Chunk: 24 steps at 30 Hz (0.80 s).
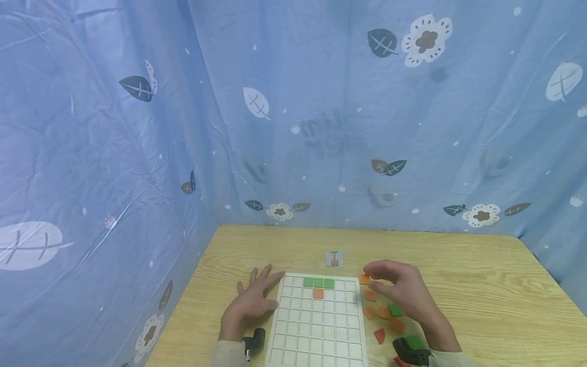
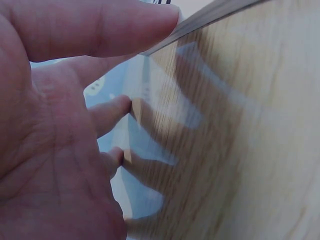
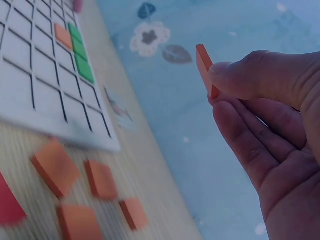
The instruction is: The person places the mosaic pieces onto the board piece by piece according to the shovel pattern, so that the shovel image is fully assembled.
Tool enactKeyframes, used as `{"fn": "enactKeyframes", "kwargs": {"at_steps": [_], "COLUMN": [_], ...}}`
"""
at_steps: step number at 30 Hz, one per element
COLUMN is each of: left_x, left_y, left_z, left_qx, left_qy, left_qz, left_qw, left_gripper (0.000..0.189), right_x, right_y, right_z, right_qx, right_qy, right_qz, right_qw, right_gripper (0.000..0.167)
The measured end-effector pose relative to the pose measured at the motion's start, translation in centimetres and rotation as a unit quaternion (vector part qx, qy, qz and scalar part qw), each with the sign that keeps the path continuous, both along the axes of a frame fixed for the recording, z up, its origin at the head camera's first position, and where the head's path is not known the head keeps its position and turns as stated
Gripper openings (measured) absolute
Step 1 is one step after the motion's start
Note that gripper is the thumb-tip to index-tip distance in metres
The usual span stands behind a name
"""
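My right hand [image 1: 403, 288] pinches an orange square tile [image 3: 205, 70] between thumb and fingers, off the board's upper right corner. The white grid board [image 1: 304, 323] lies on the table, ruled into squares. Three green tiles [image 1: 318, 282] sit side by side in its top row. Under the middle one is a single orange tile [image 1: 318, 293]. Fingers spread, my left hand [image 1: 254, 300] rests at the board's left edge, thumb and index finger near the rim; in the left wrist view its palm [image 2: 50, 150] holds nothing.
Loose orange tiles [image 1: 384, 312], green tiles [image 1: 395, 309] and a red quarter-round piece [image 1: 379, 336] lie to the board's right, some partly under my right arm. A small picture card [image 1: 335, 258] lies beyond the board. A blue patterned curtain [image 1: 321, 153] hangs behind the wooden table [image 1: 486, 295].
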<state>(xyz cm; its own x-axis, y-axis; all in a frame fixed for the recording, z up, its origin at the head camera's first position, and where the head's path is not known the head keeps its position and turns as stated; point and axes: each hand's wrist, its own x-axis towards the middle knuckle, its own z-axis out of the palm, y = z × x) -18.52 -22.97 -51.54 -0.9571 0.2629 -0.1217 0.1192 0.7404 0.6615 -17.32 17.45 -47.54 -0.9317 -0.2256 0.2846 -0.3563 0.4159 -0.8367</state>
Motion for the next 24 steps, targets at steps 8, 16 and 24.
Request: {"fn": "enactKeyframes", "kwargs": {"at_steps": [8,16,24], "left_x": [-0.1,-0.1,-0.2], "left_y": [0.0,0.0,-0.1], "left_z": [-0.1,0.0,-0.4], "left_qx": [-0.006,-0.008,-0.008], "left_qy": [0.001,0.002,0.006], "left_qz": [0.001,0.002,-0.002], "left_qw": [1.0,1.0,0.9999], "left_gripper": [0.086,0.085,0.085], "right_x": [-0.1,-0.7,-0.6], "right_y": [-2.6,-4.5,-6.2], "right_z": [-0.8,-1.6,-2.3], "right_qx": [0.0,-0.009,-0.007], "right_qy": [-0.016,0.025,0.01], "right_qz": [0.012,0.036,0.055], "right_qw": [0.9998,0.999,0.9984], "right_gripper": [0.028,0.026,0.024]}}
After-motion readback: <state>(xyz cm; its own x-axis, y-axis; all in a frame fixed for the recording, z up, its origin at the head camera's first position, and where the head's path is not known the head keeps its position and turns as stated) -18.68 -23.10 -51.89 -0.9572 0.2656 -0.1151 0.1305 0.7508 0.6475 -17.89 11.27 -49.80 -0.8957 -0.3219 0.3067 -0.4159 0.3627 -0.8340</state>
